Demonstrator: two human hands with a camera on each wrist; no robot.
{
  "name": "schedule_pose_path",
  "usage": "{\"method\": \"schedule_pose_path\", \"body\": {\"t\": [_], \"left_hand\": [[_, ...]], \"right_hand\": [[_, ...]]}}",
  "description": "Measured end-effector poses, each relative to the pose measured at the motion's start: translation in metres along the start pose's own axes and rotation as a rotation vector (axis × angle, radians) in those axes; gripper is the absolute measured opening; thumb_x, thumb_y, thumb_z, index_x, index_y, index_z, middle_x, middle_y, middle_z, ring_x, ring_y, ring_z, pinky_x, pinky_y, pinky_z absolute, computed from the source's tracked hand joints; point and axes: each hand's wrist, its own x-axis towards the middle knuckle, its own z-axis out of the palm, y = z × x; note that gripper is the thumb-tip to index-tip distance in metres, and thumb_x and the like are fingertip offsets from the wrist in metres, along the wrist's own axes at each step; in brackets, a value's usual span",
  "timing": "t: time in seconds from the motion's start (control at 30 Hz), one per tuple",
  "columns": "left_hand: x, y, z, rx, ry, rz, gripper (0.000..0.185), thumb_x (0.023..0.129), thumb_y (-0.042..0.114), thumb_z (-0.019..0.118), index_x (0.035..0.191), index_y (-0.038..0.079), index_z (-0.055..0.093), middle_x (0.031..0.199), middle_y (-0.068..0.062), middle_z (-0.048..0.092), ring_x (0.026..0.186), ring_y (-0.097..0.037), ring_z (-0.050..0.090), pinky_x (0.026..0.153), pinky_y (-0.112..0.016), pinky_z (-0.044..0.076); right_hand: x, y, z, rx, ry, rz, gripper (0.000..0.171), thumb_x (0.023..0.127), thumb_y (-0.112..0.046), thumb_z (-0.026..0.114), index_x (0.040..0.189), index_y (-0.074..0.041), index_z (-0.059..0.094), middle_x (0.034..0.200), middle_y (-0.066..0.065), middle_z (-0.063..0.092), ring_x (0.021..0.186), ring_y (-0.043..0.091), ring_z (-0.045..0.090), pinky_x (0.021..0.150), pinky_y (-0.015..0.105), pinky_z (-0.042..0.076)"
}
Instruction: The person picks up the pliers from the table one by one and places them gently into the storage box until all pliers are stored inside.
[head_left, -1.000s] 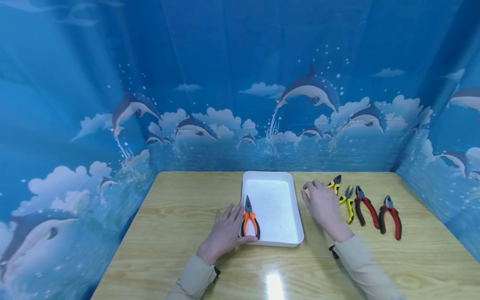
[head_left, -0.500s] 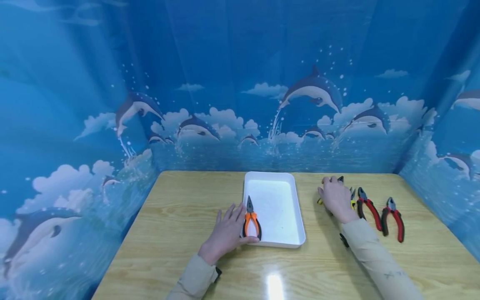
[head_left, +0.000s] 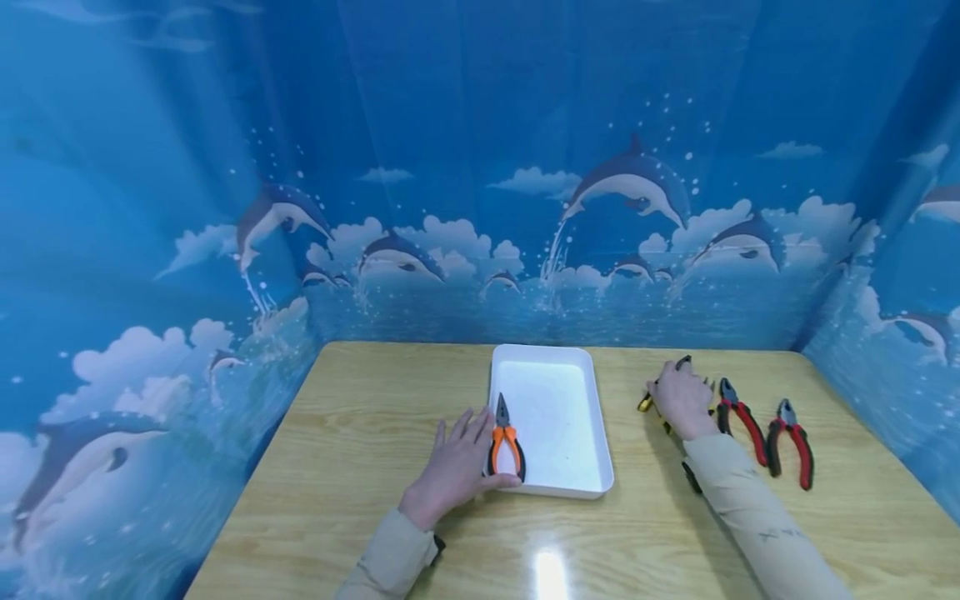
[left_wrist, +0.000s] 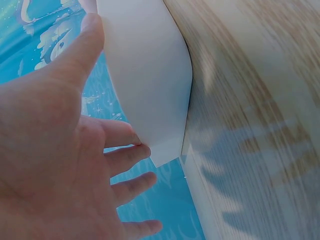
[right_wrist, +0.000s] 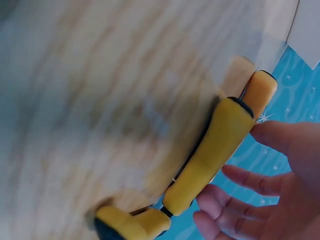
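Note:
A white tray (head_left: 558, 417) lies mid-table, with orange-and-black long-nose pliers (head_left: 502, 435) along its left side. My left hand (head_left: 450, 467) rests at the tray's left front corner; its fingers are spread and the thumb lies by the front rim. The left wrist view shows fingertips against the tray wall (left_wrist: 145, 75). Over on the right, my right hand (head_left: 681, 398) is on yellow-and-black pliers (right_wrist: 212, 155), covering much of them. In the right wrist view its thumb and loosely bent fingers meet the near side of the handles, apart from each other.
Two red-and-black pliers (head_left: 742, 421) lie to the right of my right hand. Between them and the hand, another pair of yellow pliers (head_left: 710, 396) is mostly hidden. A blue dolphin-print curtain (head_left: 465, 167) stands behind the wooden table (head_left: 360, 417).
My right hand has moved right, from beside the tray onto the yellow pliers. My left hand has stayed at the tray corner. The head view has shifted slightly.

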Motion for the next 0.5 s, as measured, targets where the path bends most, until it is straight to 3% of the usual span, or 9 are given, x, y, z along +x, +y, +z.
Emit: {"method": "schedule_pose_path", "body": {"t": [0.13,0.23,0.5], "left_hand": [[-0.0001,0.0012,-0.0003,0.002,-0.004,-0.002,0.102,0.086,0.067,0.064,0.158,0.003,0.031,0.165,-0.015,0.028,0.152,-0.040,0.022,0.120,-0.069,0.017],[-0.0001,0.0018,-0.0010,0.001,-0.001,-0.003,0.102,0.086,0.067,0.064,0.158,0.003,0.031,0.165,-0.015,0.028,0.152,-0.040,0.022,0.120,-0.069,0.017],[-0.0002,0.0014,-0.0011,0.002,-0.006,-0.013,0.102,0.086,0.068,0.064,0.159,0.004,0.030,0.165,-0.015,0.027,0.152,-0.040,0.022,0.120,-0.069,0.016]], "right_hand": [[0.0000,-0.0011,0.0011,-0.047,-0.006,0.042,0.055,0.104,-0.032,0.058,0.121,0.019,0.050,0.095,0.043,0.052,0.074,0.049,0.059,0.067,0.062,0.053],[-0.0002,-0.0018,0.0013,-0.080,-0.002,0.047,0.061,0.103,-0.038,0.059,0.124,0.018,0.050,0.091,0.042,0.054,0.082,0.054,0.060,0.082,0.070,0.050],[-0.0006,-0.0013,0.0032,-0.138,-0.027,0.007,0.069,0.103,-0.041,0.057,0.132,0.020,0.044,0.094,0.045,0.057,0.093,0.058,0.061,0.098,0.073,0.043]]}}
